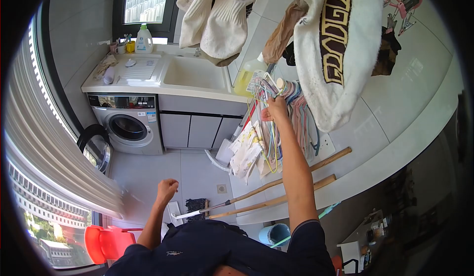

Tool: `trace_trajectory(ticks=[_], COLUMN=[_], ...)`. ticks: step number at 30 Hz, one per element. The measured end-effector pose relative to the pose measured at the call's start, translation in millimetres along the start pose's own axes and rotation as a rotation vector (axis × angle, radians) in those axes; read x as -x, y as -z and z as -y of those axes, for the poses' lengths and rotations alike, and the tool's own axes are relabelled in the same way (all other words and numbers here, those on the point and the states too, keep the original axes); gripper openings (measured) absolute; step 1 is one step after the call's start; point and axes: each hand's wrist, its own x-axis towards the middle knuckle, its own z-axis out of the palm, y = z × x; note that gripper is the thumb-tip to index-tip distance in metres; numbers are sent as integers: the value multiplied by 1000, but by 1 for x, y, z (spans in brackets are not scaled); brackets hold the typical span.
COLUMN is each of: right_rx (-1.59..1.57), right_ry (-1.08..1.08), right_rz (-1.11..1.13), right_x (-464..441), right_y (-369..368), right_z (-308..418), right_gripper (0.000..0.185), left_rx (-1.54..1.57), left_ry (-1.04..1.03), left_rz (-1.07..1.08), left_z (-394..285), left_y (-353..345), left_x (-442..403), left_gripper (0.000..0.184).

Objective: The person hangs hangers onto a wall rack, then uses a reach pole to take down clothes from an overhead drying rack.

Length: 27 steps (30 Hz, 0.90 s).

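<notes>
My right hand (275, 109) reaches out to a bunch of coloured hangers (301, 113) on the wall beside the sink. Its fingers are closed around part of the hangers, near a yellow-green one (271, 165). My left hand (168, 189) is raised over the floor with its fingers curled in, and nothing shows in it. White socks (224, 24) and a white cloth item with a dark lettered band (340, 54) hang close overhead. A patterned white cloth (244, 150) hangs just below the hangers.
A sink (195, 73) and washing machine (127, 125) stand ahead. Wooden poles (276, 182) lean across at the lower right, near a blue bucket (275, 233). At the lower left is a red chair (106, 241). A detergent bottle (143, 40) stands by the window.
</notes>
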Motion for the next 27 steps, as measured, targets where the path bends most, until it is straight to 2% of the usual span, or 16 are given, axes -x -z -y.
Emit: trace_trajectory(ticks=[2, 5, 8, 10, 12, 15, 18, 22, 25, 27], right_rx=[177, 559, 862, 928, 868, 826, 665, 149, 33, 72], right_ry=[-25, 56, 640, 728, 503, 483, 409, 378, 54, -211], right_rz=[-34, 33, -328, -385, -257, -178, -225, -376, -309, -346], right_x=[6, 12, 37, 65, 105, 154, 206, 283, 360, 415], right_y=[-5, -8, -15, -15, -6, 17, 36, 32, 18, 18], right_z=[3, -3, -27, -26, -9, 1, -6, -81, -146, -193], right_gripper=[39, 41, 38, 36, 32, 29, 27, 22, 23, 24], left_rx=[46, 34, -73, -107, -146, -205, -225, -240, -350, -464], left_ry=[78, 112, 69, 40, 11, -36, -69, -118, -251, -341], left_rz=[28, 49, 66, 71, 68, 76, 145, 313, 479, 642], left_z=[18, 37, 45, 39, 35, 38, 50, 70, 89, 90], left_y=[-2, -6, -8, -8, -7, -9, -12, -14, -9, 4], left_x=[12, 23, 24, 21, 18, 11, 5, 3, 4, 10], left_gripper=[23, 23, 25, 25, 26, 26, 26, 26, 26, 28])
